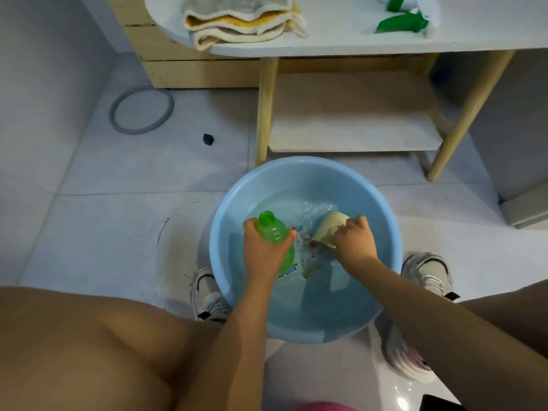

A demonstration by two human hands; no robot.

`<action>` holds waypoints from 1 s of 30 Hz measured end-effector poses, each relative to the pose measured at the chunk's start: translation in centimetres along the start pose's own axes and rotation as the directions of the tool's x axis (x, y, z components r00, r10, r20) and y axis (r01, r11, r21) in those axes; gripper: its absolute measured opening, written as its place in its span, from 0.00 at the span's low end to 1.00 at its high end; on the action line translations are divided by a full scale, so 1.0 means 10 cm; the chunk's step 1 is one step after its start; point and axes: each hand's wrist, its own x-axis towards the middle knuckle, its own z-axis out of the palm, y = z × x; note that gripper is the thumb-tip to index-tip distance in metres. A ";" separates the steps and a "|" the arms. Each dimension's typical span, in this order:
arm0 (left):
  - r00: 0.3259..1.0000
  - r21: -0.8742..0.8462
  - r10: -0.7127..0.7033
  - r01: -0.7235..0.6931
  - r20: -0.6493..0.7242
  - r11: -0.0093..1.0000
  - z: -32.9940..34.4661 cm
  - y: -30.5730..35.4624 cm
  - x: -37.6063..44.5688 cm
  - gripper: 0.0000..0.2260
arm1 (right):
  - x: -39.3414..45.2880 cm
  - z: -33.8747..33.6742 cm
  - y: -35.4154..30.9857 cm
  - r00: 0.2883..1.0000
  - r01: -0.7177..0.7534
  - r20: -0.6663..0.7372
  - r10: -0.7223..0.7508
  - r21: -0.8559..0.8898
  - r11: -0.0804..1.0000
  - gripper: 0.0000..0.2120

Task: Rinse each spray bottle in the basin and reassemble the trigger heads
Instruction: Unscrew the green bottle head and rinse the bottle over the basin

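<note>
While left hand grips green bottle, neck pointing away over basin, right hand clasps beige cup just beside.

Bare arms and legs; white-grey sneakers, the right one's sole perhaps pinkish.

Both bare arms reach forward and down between the knees. The left hand has its fingers and thumb curled tight around something. The right hand is bent at the wrist, its fingers curled, gripping too.
</note>
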 end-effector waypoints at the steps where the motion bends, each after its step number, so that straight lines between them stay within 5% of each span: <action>1: 1.000 -0.009 0.002 -0.002 -0.007 1.000 0.00 0.00 0.01 0.29 | 0.00 -0.02 -0.04 1.000 0.026 0.002 -0.026 -0.034 0.999 0.05; 5: 1.000 -0.001 0.029 -0.029 -0.011 1.000 -0.02 0.02 0.03 0.26 | 0.01 0.02 -0.11 0.991 0.135 -0.023 -0.135 0.006 0.991 0.12; 8: 0.999 0.011 0.042 -0.042 -0.024 0.999 -0.02 0.02 0.02 0.25 | -0.02 -0.05 -0.09 1.000 -0.029 -0.003 0.031 0.263 0.964 0.13; 10: 0.999 0.011 0.033 -0.033 -0.020 0.999 -0.03 0.03 0.01 0.25 | 0.00 -0.09 -0.05 0.978 -0.207 0.128 0.167 0.430 0.879 0.16; 12: 0.999 0.016 0.037 -0.037 -0.016 0.999 -0.05 0.04 -0.01 0.25 | 0.02 -0.14 0.02 0.929 -0.366 0.277 0.246 0.581 0.727 0.20; 15: 0.999 0.048 0.045 -0.045 -0.001 0.998 -0.05 0.04 -0.03 0.25 | 0.06 -0.16 0.11 0.853 -0.518 0.444 0.273 0.778 0.355 0.21; 18: 0.998 0.059 0.055 -0.057 0.029 0.997 -0.05 0.04 -0.06 0.24 | 0.06 -0.23 0.19 0.836 -0.497 0.467 0.289 0.867 0.035 0.20; 20: 0.996 0.059 0.077 -0.079 0.042 0.995 -0.04 0.05 -0.08 0.23 | 0.06 -0.33 0.26 0.848 -0.437 0.433 0.307 0.898 -0.057 0.22; 24: 0.994 0.077 0.098 -0.102 0.051 0.992 0.02 0.08 -0.07 0.25 | 0.06 -0.57 0.34 0.896 -0.315 0.321 0.308 0.947 -0.068 0.25; 30: 0.987 0.086 0.112 -0.122 0.114 0.989 0.12 0.20 -0.10 0.26 | -0.01 -0.82 0.33 0.900 -0.205 0.117 0.419 0.964 0.171 0.25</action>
